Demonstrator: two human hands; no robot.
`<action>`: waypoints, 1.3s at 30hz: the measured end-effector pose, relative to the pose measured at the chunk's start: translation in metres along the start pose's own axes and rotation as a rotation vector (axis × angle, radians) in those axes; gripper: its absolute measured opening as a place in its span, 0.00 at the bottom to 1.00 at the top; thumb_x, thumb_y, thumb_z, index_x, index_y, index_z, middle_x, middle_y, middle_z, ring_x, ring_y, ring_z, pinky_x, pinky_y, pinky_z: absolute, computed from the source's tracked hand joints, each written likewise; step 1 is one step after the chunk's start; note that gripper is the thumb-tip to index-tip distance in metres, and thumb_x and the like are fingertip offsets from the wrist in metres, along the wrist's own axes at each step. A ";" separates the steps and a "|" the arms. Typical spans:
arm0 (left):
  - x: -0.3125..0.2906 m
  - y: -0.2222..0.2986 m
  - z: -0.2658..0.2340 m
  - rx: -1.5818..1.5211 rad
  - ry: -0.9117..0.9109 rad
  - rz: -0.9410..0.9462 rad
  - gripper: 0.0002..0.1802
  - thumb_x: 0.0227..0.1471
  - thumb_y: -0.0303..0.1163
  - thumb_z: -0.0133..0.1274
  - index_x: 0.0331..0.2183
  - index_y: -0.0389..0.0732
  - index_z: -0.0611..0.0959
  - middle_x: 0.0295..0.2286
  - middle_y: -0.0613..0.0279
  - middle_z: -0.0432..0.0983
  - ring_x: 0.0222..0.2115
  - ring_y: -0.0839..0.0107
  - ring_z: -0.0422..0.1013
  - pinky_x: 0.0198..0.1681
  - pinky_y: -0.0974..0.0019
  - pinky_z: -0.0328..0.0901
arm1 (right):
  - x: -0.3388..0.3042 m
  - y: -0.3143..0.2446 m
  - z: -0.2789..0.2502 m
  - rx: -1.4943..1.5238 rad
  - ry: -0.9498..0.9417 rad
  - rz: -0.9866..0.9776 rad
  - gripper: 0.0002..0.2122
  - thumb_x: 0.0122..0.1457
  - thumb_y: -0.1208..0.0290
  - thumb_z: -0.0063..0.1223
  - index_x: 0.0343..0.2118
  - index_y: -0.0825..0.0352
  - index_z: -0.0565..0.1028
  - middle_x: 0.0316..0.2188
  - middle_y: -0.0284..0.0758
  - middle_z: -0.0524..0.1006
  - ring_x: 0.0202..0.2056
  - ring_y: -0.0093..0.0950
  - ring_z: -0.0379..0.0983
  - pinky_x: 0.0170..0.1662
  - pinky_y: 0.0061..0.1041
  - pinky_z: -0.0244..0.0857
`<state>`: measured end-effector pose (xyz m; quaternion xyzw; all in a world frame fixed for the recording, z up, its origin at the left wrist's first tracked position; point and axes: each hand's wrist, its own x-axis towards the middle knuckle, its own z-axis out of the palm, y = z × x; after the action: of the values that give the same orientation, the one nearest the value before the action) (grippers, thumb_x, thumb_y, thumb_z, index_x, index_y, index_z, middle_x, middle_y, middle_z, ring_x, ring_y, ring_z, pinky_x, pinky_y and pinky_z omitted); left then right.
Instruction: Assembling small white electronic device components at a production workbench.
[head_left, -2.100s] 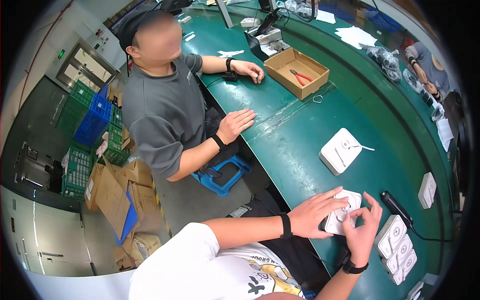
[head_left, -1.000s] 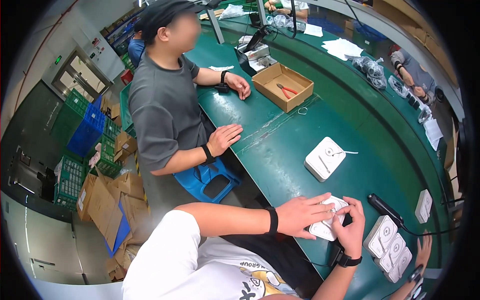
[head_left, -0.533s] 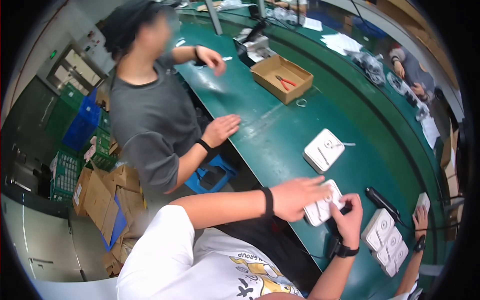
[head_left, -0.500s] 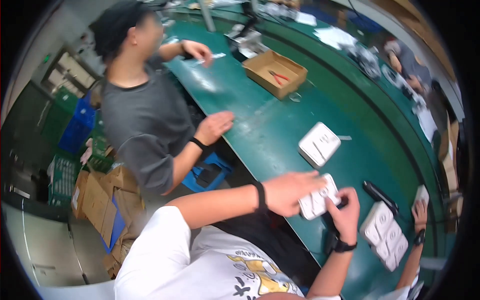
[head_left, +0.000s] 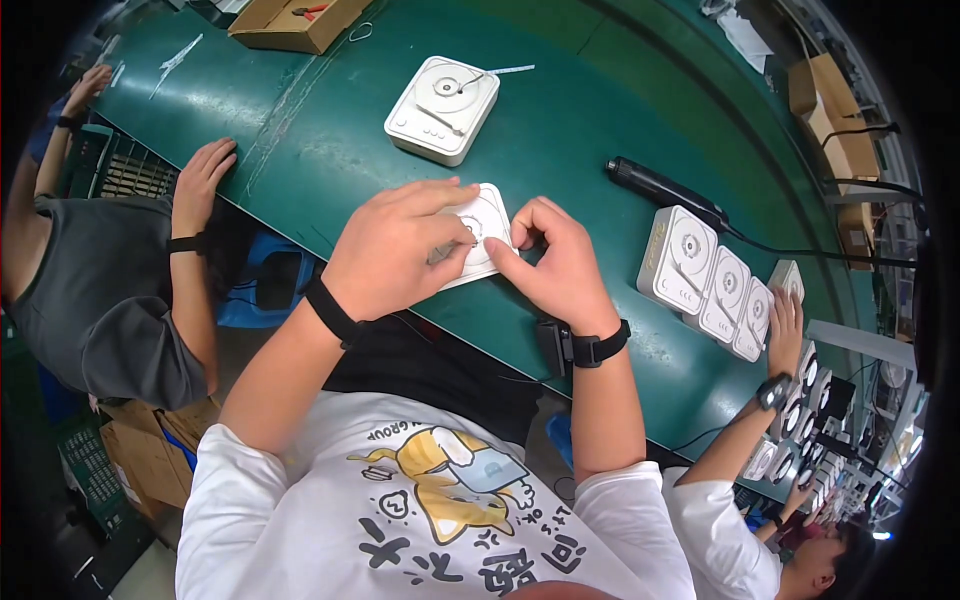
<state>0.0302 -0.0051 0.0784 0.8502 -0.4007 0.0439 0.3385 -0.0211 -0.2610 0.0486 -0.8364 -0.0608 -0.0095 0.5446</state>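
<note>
A white box (head_left: 487,212) lies on the green tabletop (head_left: 330,130), close to the near edge. The left hand (head_left: 400,240) covers its left side with bent fingers, and the right hand (head_left: 548,260) is on its right side, fingers curled and thumb on top. I can't tell if they pinch something small, because the fingers hide the middle.

Further in from that edge sits another white box with a thin strip (head_left: 515,69) sticking out. It has round corners, and its top has a circle and a skinny arm, like a tiny record player. Along the near edge to the right, three more boxes (head_left: 685,260) stand side by side. The first has gold writing on its side, too small to read. A black tool (head_left: 665,195) with a cord lies just beside them. Another person's hand (head_left: 786,325) is close by.

The shirt (head_left: 450,490) has a yellow cartoon animal and black writing. A brown cardboard box (head_left: 300,25) is partly cut off. The tabletop looks shiny and scratched.
</note>
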 end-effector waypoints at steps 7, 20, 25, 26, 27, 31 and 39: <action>0.001 0.008 0.021 0.138 0.114 0.032 0.10 0.51 0.23 0.74 0.31 0.41 0.86 0.52 0.59 0.94 0.59 0.49 0.88 0.58 0.49 0.82 | 0.000 0.002 -0.001 0.007 0.006 0.005 0.17 0.64 0.70 0.78 0.32 0.66 0.73 0.31 0.29 0.73 0.34 0.24 0.68 0.40 0.27 0.67; 0.026 0.007 -0.007 -0.149 -0.110 -0.168 0.12 0.47 0.23 0.74 0.29 0.40 0.84 0.48 0.59 0.88 0.49 0.48 0.86 0.55 0.49 0.81 | 0.000 0.001 0.001 -0.002 0.017 0.001 0.16 0.65 0.71 0.77 0.32 0.67 0.74 0.32 0.30 0.74 0.34 0.24 0.69 0.39 0.27 0.68; 0.028 0.000 -0.005 -0.112 -0.057 -0.037 0.10 0.46 0.25 0.74 0.28 0.41 0.85 0.45 0.60 0.85 0.48 0.51 0.83 0.50 0.49 0.80 | -0.002 -0.001 -0.001 -0.012 0.018 0.020 0.16 0.65 0.71 0.77 0.32 0.67 0.74 0.31 0.30 0.74 0.34 0.24 0.70 0.40 0.27 0.68; 0.027 0.000 -0.003 -0.060 -0.034 0.025 0.10 0.46 0.25 0.73 0.28 0.41 0.85 0.44 0.60 0.85 0.47 0.52 0.82 0.49 0.49 0.80 | -0.002 -0.002 -0.001 0.000 0.018 0.023 0.16 0.65 0.71 0.77 0.32 0.67 0.74 0.31 0.30 0.74 0.34 0.24 0.70 0.40 0.27 0.68; 0.025 0.001 -0.001 -0.063 -0.039 0.025 0.10 0.46 0.25 0.73 0.28 0.41 0.85 0.44 0.60 0.85 0.47 0.52 0.82 0.49 0.49 0.80 | -0.001 -0.002 -0.001 0.012 0.019 0.025 0.16 0.65 0.71 0.77 0.32 0.67 0.75 0.31 0.30 0.74 0.34 0.24 0.70 0.40 0.27 0.69; 0.014 0.005 0.008 0.023 -0.005 -0.021 0.12 0.44 0.21 0.73 0.27 0.41 0.83 0.47 0.57 0.86 0.49 0.50 0.84 0.51 0.51 0.80 | 0.000 0.000 0.004 0.025 0.015 0.031 0.15 0.65 0.71 0.77 0.32 0.67 0.75 0.31 0.30 0.74 0.34 0.24 0.70 0.40 0.27 0.69; 0.025 0.002 0.014 -0.076 0.057 0.054 0.10 0.46 0.24 0.73 0.29 0.40 0.85 0.48 0.56 0.87 0.49 0.48 0.82 0.53 0.51 0.79 | -0.005 0.005 -0.010 0.060 0.061 0.007 0.13 0.64 0.71 0.78 0.33 0.66 0.78 0.31 0.32 0.76 0.33 0.25 0.73 0.38 0.28 0.70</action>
<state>0.0430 -0.0309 0.0774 0.8241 -0.4152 0.0621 0.3803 -0.0246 -0.2723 0.0478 -0.8193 -0.0417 -0.0312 0.5710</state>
